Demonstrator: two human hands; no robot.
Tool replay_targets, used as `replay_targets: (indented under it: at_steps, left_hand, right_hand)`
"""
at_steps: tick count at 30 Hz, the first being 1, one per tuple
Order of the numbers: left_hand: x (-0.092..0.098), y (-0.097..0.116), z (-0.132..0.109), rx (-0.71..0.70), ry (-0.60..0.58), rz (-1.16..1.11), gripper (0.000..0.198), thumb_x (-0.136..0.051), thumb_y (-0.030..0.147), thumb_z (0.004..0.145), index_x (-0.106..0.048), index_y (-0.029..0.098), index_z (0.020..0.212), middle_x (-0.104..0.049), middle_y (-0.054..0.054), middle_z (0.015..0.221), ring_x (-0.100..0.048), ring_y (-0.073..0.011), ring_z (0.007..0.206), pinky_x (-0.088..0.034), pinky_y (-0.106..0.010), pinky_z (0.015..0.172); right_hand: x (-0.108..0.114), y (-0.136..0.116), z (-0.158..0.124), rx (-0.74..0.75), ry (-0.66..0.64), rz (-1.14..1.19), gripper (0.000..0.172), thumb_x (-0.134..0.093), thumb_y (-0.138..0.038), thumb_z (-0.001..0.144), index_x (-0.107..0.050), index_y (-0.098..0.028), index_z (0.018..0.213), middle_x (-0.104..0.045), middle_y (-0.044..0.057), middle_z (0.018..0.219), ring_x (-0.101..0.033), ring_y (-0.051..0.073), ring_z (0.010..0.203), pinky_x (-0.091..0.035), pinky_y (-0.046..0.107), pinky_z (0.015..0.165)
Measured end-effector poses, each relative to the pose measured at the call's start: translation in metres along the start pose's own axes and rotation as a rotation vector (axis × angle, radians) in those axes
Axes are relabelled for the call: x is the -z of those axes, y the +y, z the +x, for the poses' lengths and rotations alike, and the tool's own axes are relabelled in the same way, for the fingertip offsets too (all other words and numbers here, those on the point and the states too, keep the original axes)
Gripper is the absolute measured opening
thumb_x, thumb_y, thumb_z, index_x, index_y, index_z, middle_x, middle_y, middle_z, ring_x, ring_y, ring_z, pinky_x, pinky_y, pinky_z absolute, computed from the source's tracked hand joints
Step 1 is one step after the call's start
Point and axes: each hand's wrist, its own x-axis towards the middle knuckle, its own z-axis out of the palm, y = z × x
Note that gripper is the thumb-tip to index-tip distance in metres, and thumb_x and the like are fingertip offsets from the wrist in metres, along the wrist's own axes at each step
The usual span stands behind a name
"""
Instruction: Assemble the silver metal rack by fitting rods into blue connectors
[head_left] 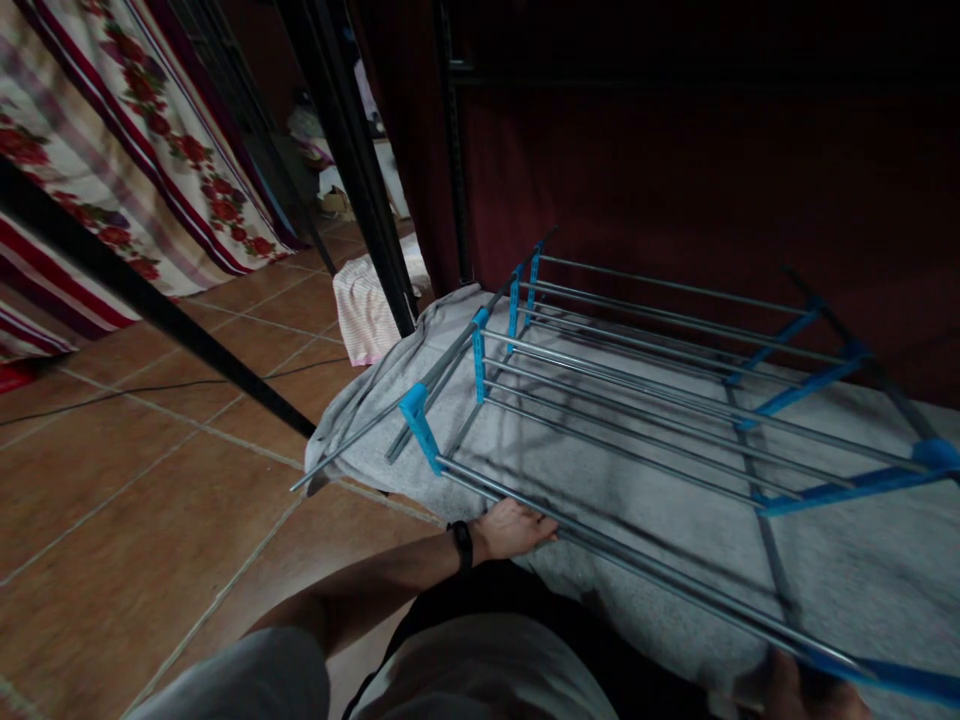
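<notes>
Head view | rack (645, 381) on cloth (862, 580) | left hand (514, 528) curls fingers around near rod (660, 568); right hand (810, 690) at near corner, grip cannot be told | brackets (478, 360) hold rods, frame seems mostly joined; remainder unclear

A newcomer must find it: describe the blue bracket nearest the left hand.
On the gray cloth is a metal rack with blue brackets at its left end. Of these, the blue bracket nearest the left hand slants, unlike its nearly upright neighbours.
</notes>
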Motion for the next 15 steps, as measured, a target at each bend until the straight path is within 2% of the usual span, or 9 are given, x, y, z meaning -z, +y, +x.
replay_targets:
  at_steps: [6, 11, 13, 15]
  left_hand:
    - [0.003, -0.002, -0.001, -0.018, 0.032, 0.007, 0.025, -0.049, 0.039, 0.103, -0.064, 0.020, 0.100, -0.072, -0.005, 0.091, -0.066, -0.0196, 0.091, -0.051, -0.032, 0.083]
    - [0.006, -0.004, -0.003, 0.036, 0.097, 0.019, 0.032, -0.055, 0.048, 0.099, -0.065, 0.019, 0.105, -0.070, -0.008, 0.112, -0.064, -0.0231, 0.108, -0.049, -0.036, 0.097]
    - [0.009, -0.004, -0.012, 0.068, 0.144, -0.002, 0.034, -0.057, 0.048, 0.098, -0.064, 0.019, 0.114, -0.069, -0.009, 0.119, -0.063, -0.0232, 0.112, -0.049, -0.036, 0.097]
    - [0.012, -0.003, -0.031, 0.096, 0.210, -0.039, 0.030, -0.056, 0.039, 0.100, -0.061, 0.019, 0.123, -0.068, -0.009, 0.121, -0.062, -0.0218, 0.114, -0.048, -0.035, 0.098]
  right_hand:
    - [0.000, -0.005, -0.002, 0.005, 0.034, 0.000, 0.047, -0.063, -0.071, 0.070, -0.059, -0.025, 0.078, -0.053, 0.009, 0.062, -0.064, 0.043, 0.076, -0.050, 0.051, 0.064]
    - [0.003, -0.014, -0.007, 0.010, 0.029, -0.007, 0.046, -0.063, -0.069, 0.072, -0.062, -0.024, 0.081, -0.053, 0.009, 0.062, -0.064, 0.042, 0.076, -0.050, 0.051, 0.065]
    - [0.003, -0.016, -0.008, 0.018, 0.036, -0.004, 0.046, -0.062, -0.069, 0.073, -0.064, -0.024, 0.084, -0.053, 0.009, 0.062, -0.064, 0.044, 0.078, -0.051, 0.053, 0.066]
    - [0.003, -0.016, -0.008, 0.057, 0.030, 0.001, 0.046, -0.060, -0.069, 0.074, -0.065, -0.025, 0.085, -0.052, 0.008, 0.061, -0.064, 0.044, 0.077, -0.051, 0.054, 0.067]
